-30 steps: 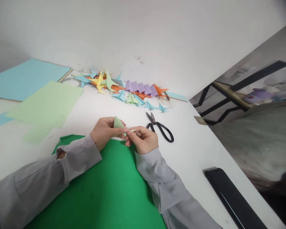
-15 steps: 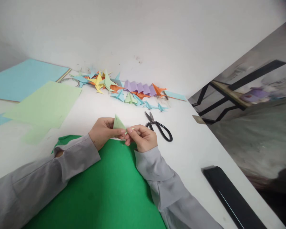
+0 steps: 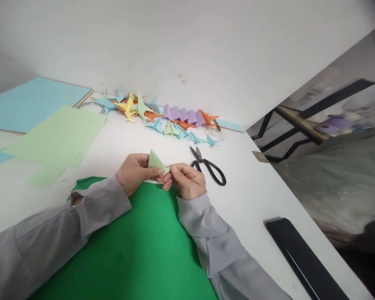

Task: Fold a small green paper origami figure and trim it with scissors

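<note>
Pale green folded paper (image 3: 155, 161) stands as a small pointed triangle between both hands, over the far edge of the dark green sheet (image 3: 137, 250) on the table (image 3: 253, 196). The left hand (image 3: 133, 171) has a closed grip on its base. The right hand (image 3: 187, 181) pinches the right corner, thumb on top. A second ago a thin tip stuck out past the right fingers; now they cover it. The scissors (image 3: 208, 166) have not moved.

Matt paper fold (image 3: 155, 161); matt green sheet (image 3: 137, 250); dark, seemingly metal scissors (image 3: 208, 166); smooth white table (image 3: 250, 196).
</note>
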Motion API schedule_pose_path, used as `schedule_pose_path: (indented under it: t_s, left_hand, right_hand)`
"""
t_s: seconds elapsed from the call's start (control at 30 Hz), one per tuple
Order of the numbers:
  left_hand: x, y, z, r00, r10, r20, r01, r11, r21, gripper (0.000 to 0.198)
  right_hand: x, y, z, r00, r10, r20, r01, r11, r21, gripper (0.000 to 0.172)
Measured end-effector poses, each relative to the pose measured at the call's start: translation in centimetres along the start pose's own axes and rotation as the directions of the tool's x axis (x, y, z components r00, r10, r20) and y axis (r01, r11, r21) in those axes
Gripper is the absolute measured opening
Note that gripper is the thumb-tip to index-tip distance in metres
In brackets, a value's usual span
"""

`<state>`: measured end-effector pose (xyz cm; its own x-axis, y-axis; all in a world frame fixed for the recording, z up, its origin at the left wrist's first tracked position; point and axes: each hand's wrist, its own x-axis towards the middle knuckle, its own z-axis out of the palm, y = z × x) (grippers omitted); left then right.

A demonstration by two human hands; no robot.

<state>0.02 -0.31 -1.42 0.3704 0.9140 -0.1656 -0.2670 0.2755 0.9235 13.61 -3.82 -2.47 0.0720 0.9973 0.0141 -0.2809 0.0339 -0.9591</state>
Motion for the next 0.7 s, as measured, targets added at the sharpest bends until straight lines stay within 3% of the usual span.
schedule_pose_path:
  t_s: [0.23,0.43,0.7]
  left_hand:
    - [0.0,-0.08,-0.04,1.0,0.003,0.003,-0.003,1.0,0.009,0.02]
    - [-0.26,0.26,0.41,1.0,-0.002,-0.031,0.002,1.0,-0.002,0.022]
    - [-0.16,0.09,0.71,0.991,0.049,-0.122,-0.044,0.998,0.038,0.025]
  right_hand:
    - [0.14,0.06,-0.04,1.0,0.025,0.017,-0.026,1.0,0.016,0.032]
    - [0.06,0.17,0.38,0.998,-0.046,-0.045,0.04,0.993,-0.115,0.024]
    - [-0.18,0.05,0.78,0.991,-0.126,-0.041,0.119,0.983,-0.137,0.018]
